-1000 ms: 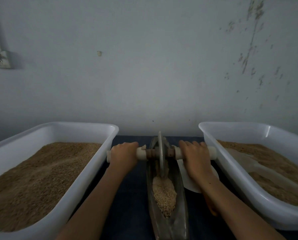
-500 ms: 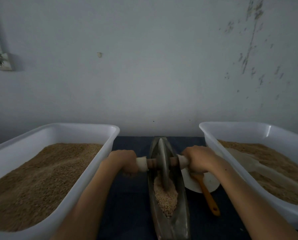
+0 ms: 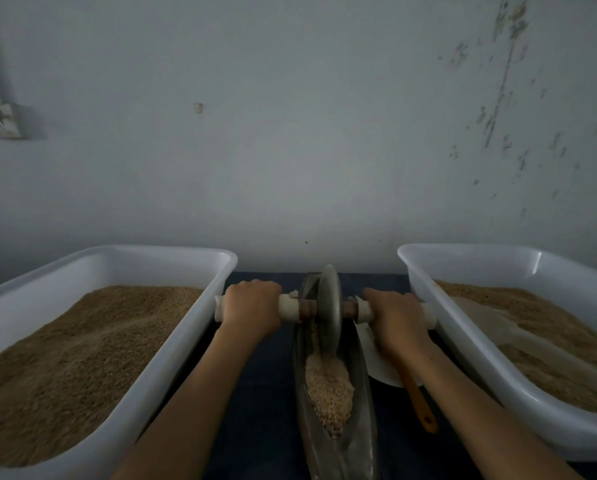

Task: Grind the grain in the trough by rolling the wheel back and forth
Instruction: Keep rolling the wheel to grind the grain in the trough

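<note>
A narrow boat-shaped metal trough (image 3: 361, 424) runs away from me down the middle of the dark table. Pale crushed grain (image 3: 328, 389) lies piled in its middle. A grey metal wheel (image 3: 330, 306) stands upright in the trough's far end, on a crosswise axle with white handle ends (image 3: 288, 307). My left hand (image 3: 252, 306) grips the left handle, fingers curled over it. My right hand (image 3: 394, 315) grips the right handle the same way. Both arms are stretched forward.
A white tub (image 3: 186, 344) of brown grain stands at the left, and a second white tub (image 3: 470, 344) with grain and a pale scoop at the right. A white plate (image 3: 380, 367) and an orange-handled tool (image 3: 421, 407) lie right of the trough. A wall is close behind.
Over the last second the wheel rolled toward me to the trough's middle, then away again; it now stands at the far end with both hands still on the handles.
</note>
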